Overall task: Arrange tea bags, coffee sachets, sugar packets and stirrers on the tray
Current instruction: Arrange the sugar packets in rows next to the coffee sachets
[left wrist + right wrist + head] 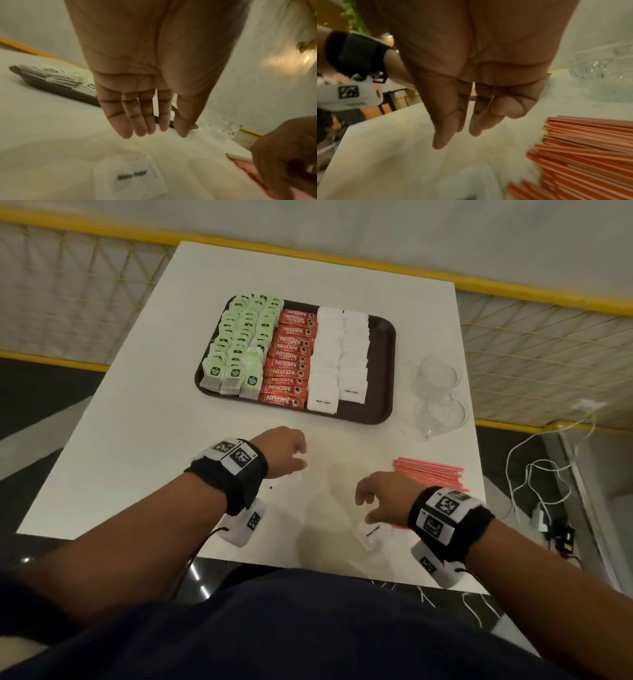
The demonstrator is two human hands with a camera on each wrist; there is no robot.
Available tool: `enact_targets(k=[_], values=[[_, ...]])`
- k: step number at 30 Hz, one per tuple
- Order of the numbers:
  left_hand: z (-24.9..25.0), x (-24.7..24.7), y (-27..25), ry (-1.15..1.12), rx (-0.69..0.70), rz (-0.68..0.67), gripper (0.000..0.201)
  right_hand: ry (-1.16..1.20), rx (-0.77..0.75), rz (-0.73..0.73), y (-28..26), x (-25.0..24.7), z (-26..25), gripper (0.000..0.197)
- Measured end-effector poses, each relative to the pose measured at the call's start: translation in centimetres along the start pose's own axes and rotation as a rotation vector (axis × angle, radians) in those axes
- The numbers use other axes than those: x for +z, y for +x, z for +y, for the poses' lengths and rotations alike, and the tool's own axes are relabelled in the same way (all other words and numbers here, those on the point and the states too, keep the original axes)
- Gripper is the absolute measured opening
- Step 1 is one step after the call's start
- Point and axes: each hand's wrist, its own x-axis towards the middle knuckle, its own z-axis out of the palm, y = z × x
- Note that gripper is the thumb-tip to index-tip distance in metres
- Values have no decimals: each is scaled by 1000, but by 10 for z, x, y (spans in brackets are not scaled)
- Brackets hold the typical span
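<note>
A dark brown tray (382,392) holds rows of green tea bags (239,344), red coffee sachets (291,357) and white sugar packets (339,354). My left hand (291,453) hovers over the table in front of the tray, fingers (142,121) straight, holding nothing. A white sugar packet (130,175) lies on the table below it. My right hand (371,498) hangs with loosely curled fingers (447,128), empty, just above a loose sugar packet (371,534) near the front edge. Red stirrers (428,472) (590,148) lie in a pile right of that hand.
Two clear glasses (438,374) (443,412) stand to the right of the tray, one of them (599,75) seen beyond the stirrers. The white table (137,440) ends close to my body. White cables (534,474) trail on the floor at right.
</note>
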Motion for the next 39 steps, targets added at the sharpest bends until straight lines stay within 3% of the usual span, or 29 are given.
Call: enact_targets(k=[8,14,22,25,28,34,39], values=[[-12,32,-17,227,-149,12,63,-247,-24,55,-13,34,1,51],[-9,38,-12,249,-188,69,59,-278,-26,105,-9,36,-5,39],[-7,37,-7,253,-244,10,52,-346,-9,48,0,31,-10,40],[-8,38,-2,183,-234,-38,33,-313,3,24,2,28,-11,43],[-6,32,3,56,-211,-101,31,-261,14,11,6,24,-13,47],[-2,17,5,-74,-83,12,24,-265,5,-72,26,13,-19,39],[1,-1,18,-146,-15,55,21,-93,-13,30,50,-4,-14,19]])
